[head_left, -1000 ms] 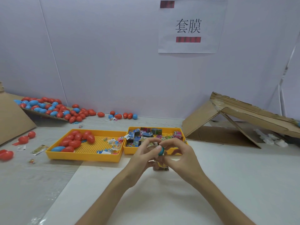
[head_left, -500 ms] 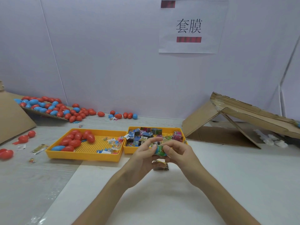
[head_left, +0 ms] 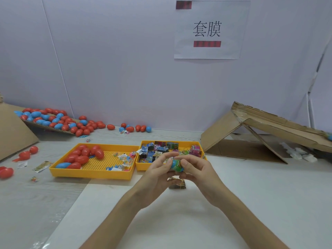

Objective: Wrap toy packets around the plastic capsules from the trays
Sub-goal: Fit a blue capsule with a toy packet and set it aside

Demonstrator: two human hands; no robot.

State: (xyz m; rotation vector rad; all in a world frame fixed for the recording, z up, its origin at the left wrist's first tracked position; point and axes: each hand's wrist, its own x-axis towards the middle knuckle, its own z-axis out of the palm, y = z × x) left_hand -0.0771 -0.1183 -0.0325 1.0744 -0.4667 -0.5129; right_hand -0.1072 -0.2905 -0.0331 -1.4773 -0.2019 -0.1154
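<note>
Head cam: I've got the blue capsule (head_left: 172,164) up in front of me, just off the near edge of the packet tray (head_left: 142,168), with a green toy packet (head_left: 179,167) partly round it. My left hand (head_left: 156,175) has its fingers curled in, pinching the capsule's bare end, and my right hand (head_left: 201,174) pinches the packet against it. I'd guess the capsule's light, hard and slick and the film's thin and crinkly, so grip the ends and don't squeeze. Room-wise: a spare packet (head_left: 177,184) lies right under my hands, the capsule tray (head_left: 93,175) is at 10 o'clock, the cardboard (head_left: 251,141) at 2, and there's bare counter (head_left: 260,203) from 3 to 6.
</note>
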